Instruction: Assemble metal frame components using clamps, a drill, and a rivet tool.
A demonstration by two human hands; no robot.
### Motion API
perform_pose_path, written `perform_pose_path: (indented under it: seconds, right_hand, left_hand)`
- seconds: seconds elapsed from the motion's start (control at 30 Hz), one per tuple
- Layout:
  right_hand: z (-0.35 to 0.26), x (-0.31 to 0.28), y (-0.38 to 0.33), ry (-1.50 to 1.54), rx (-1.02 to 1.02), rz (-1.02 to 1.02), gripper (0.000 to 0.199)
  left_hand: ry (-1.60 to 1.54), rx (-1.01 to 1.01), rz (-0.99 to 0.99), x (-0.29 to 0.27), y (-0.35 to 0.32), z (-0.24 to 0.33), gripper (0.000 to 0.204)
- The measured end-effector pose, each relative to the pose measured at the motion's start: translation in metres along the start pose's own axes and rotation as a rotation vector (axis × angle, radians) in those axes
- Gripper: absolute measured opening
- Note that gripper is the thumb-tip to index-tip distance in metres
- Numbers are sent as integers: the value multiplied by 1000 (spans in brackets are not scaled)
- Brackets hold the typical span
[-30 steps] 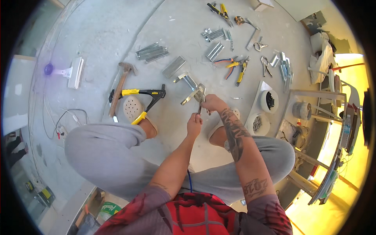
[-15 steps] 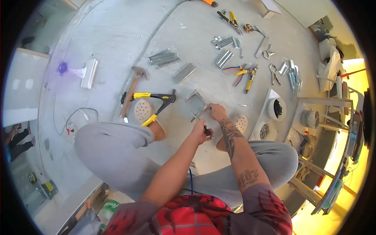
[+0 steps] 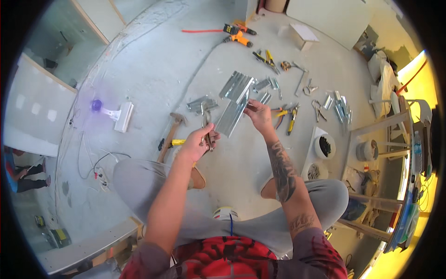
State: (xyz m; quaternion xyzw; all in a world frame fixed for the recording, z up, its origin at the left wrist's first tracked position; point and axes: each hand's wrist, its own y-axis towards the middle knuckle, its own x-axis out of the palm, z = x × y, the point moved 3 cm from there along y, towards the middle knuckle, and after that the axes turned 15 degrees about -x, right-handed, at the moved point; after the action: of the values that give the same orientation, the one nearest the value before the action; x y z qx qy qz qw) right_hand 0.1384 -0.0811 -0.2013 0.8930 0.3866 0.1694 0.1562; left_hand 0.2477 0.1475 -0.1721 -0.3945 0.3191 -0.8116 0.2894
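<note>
My right hand [image 3: 259, 116] pinches the edge of a bent, shiny galvanised metal channel [image 3: 230, 116], held up above the floor. The channel's folded upper part tilts away from me. My left hand [image 3: 200, 142] is closed around locking pliers [image 3: 203, 116], whose metal jaws point up beside the channel, apart from it. Below and left of that hand lies a wooden-handled hammer [image 3: 170, 135]. Next to it is a yellow and black tool [image 3: 178, 142], mostly hidden by my hand and arm. More metal channel pieces [image 3: 199, 103] lie beyond my left hand.
Right of my hands lie pliers and snips [image 3: 292, 120], locking clamps [image 3: 318, 110] and metal offcuts [image 3: 343, 111]. A bowl of black screws [image 3: 325, 146] stands near my right knee. Orange power drills [image 3: 239, 38] lie far ahead. On the left are a white lamp-like fixture [image 3: 123, 117] and cables.
The metal channel has been raised and turned, with my right hand moving up along with it. My left hand has moved left, and the pliers' jaws now point up. The head view has shifted.
</note>
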Motion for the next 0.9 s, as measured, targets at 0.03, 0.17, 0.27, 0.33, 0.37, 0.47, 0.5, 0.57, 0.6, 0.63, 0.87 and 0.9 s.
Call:
perform_pose_path:
  seconds: [0.03,0.17,0.27,0.33,0.37,0.47,0.5,0.57,0.6,0.63,0.87,0.9]
  right_hand:
    - [-19,13,6,1,-38,-27,32]
    - [-86,51,13,-324,-191,-145,34]
    - [-121,77,7,-365,-494,-73,31]
    - [-133,88,3,-313,-534,-137,33]
    - [-138,92,-1,-270,-527,-172,35]
    - [-159,97,3,-337,-638,-228,39]
    - [-168,98,2,-337,-655,-252,39]
    - [-189,95,4,-439,-610,-265,40]
    - [-200,98,9,-511,-734,-263,40]
    - [-211,98,12,-525,-747,-263,40]
    - [-268,81,27,-749,-964,-156,27]
    - [-273,78,31,-754,-991,-145,25]
  left_hand:
    - [4,-7,-130,8,-13,18,29]
    - [352,171,-257,33,-62,60,35]
    - [577,320,-117,37,-85,55,33]
    - [718,476,61,36,-96,42,31]
    - [702,475,81,36,-100,32,31]
    - [435,629,-48,44,-116,16,36]
    - [431,631,-51,50,-121,9,36]
    - [318,724,-63,65,-134,3,34]
    - [318,703,-63,74,-136,3,34]
    - [357,791,-5,83,-141,6,33]
    - [696,1134,119,128,-184,29,28]
    - [698,1132,110,132,-189,30,28]
